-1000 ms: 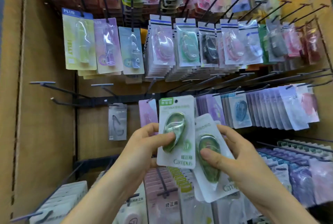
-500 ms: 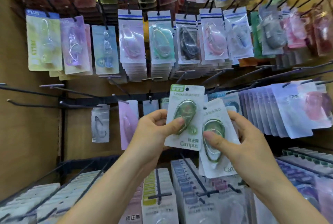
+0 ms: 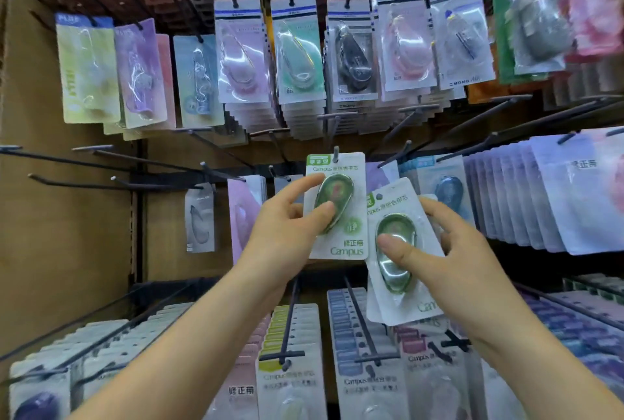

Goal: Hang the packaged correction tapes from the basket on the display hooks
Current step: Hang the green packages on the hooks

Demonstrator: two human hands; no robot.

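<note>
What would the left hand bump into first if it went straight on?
Probably the hook whose tip shows at the hole of the green pack that the left hand holds; the pack would slide along it. Depth is unclear.

Shop, stationery aisle. Landmark: black crossbar (image 3: 158, 179) on a brown back panel (image 3: 67, 234). Above it, blister-packed correction tapes (image 3: 297, 55) hang in dense rows, many deep, sorted by colour. Below it, long metal hooks (image 3: 282, 355) carry further stacks of carded packs.
</note>
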